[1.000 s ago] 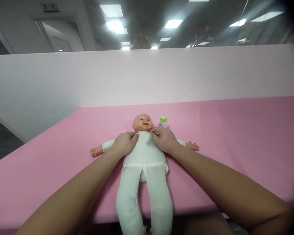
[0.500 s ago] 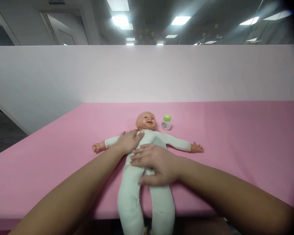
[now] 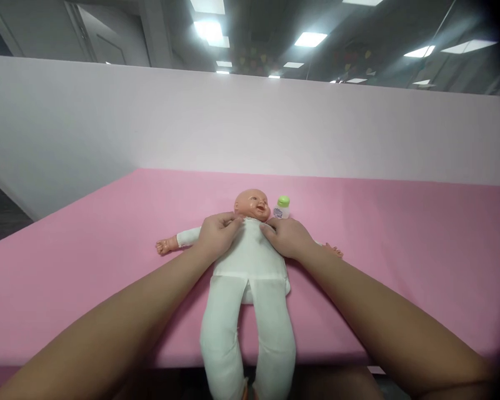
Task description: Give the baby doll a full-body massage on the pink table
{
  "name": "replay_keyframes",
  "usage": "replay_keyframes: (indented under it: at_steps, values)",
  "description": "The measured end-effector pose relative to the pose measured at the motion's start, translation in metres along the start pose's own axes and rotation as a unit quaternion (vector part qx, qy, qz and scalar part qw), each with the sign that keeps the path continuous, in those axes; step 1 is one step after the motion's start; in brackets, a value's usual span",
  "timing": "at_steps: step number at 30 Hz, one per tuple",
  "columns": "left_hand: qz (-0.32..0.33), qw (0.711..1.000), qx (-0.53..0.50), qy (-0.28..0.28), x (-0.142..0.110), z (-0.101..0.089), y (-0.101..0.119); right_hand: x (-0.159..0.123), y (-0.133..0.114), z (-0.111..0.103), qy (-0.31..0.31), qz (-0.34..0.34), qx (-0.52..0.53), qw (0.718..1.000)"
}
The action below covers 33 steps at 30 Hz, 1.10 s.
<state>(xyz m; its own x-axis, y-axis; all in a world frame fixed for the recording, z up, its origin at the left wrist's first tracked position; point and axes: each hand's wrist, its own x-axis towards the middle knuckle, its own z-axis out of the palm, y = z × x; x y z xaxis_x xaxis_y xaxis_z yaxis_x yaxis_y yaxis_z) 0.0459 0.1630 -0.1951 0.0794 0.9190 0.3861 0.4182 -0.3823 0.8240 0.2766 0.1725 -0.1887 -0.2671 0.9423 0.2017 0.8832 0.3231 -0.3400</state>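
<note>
A baby doll (image 3: 250, 250) in a white cloth body lies on its back, its head away from me and its legs hanging over the near edge of the pink padded table (image 3: 83, 266). My left hand (image 3: 219, 233) is closed at the doll's shoulder on the left, thumb near the neck. At the opposite shoulder, my right hand (image 3: 289, 236) is closed too, its thumb on the upper chest and its fingertips partly hidden. My right forearm and hand cover most of the doll's arm there. Just beyond my right hand stands a small clear bottle (image 3: 281, 208) with a green cap.
A low white wall (image 3: 250, 128) borders the table at the back and continues along the left. Above it is dark glass with ceiling lights. A pale door (image 3: 108, 39) shows at the upper left.
My right hand has moved from the doll's belly up to its shoulder and closed there. My left hand stays at the other shoulder, its fingers now more curled. The view has tilted slightly.
</note>
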Motion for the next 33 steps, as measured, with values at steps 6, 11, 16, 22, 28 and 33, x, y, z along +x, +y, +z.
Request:
replay_keyframes:
  at_steps: [6,11,16,22,28,33]
  values:
    - [0.233,0.923,-0.020,-0.306,-0.039,0.012,0.045,0.007,0.018,0.009,0.002,0.029,0.046,0.998]
    - [0.240,0.937,0.079,-0.241,-0.027,0.015,0.031,0.007,0.017,0.009,-0.003,0.031,0.056,0.998]
    - [0.117,0.979,0.089,-0.144,-0.005,0.004,0.002,0.007,0.016,0.010,0.011,0.033,0.064,0.997]
    - [0.067,0.985,0.161,-0.016,0.006,0.001,-0.011,-0.014,-0.009,0.002,0.119,-0.126,0.099,0.980]
    - [0.050,0.996,0.079,-0.004,0.005,0.006,-0.016,-0.054,-0.053,-0.002,0.000,-0.450,0.227,0.864]
    - [0.034,0.998,0.051,0.000,0.007,0.006,-0.022,-0.041,-0.041,0.004,-0.034,-0.412,0.219,0.884]
